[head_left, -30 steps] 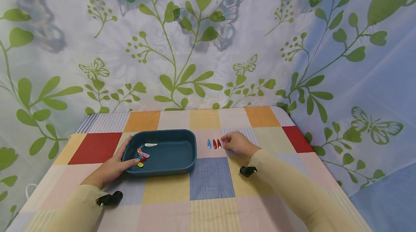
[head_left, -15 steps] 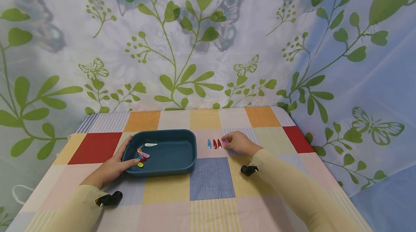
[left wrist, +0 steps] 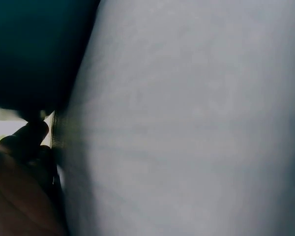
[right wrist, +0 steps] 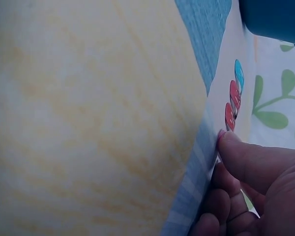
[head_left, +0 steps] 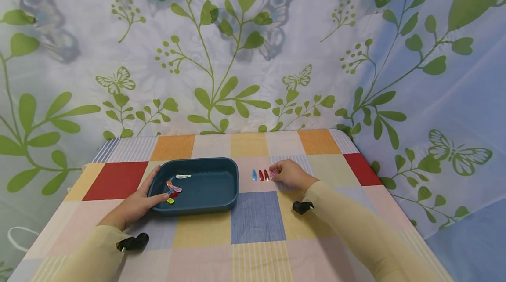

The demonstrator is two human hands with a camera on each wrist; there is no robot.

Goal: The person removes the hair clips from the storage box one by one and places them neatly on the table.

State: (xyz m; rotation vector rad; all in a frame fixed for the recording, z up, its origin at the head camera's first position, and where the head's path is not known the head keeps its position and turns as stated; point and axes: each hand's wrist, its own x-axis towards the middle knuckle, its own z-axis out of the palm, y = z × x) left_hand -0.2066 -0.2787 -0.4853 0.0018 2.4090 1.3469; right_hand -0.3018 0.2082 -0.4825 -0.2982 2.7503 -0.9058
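My right hand (head_left: 290, 174) pinches a pink-purple hair clip (head_left: 273, 173) at the table surface; fingertips cover much of it. Left of it, two red hair clips (head_left: 264, 175) and a blue hair clip (head_left: 254, 175) lie side by side in a row. The right wrist view shows the pink clip's edge (right wrist: 221, 133) at the thumb tip. On the left, my left hand (head_left: 138, 200) holds the corner of a dark teal tray (head_left: 235, 203), thumb over the rim and fingers along the outer side. Inside lie a white clip (head_left: 183, 176) and a small heap of coloured clips (head_left: 174, 189).
A patchwork cloth (head_left: 257, 218) covers the table. Behind it hangs a leaf-and-butterfly curtain (head_left: 221, 53), which also closes off both sides. A white cord (head_left: 17, 238) loops at the left table edge. Black wrist cameras (head_left: 134, 242) sit at both cuffs.
Both hands stay nearly where they were, the right still pinching the pink-purple clip at the row's end. The tray and the other clips have not moved.
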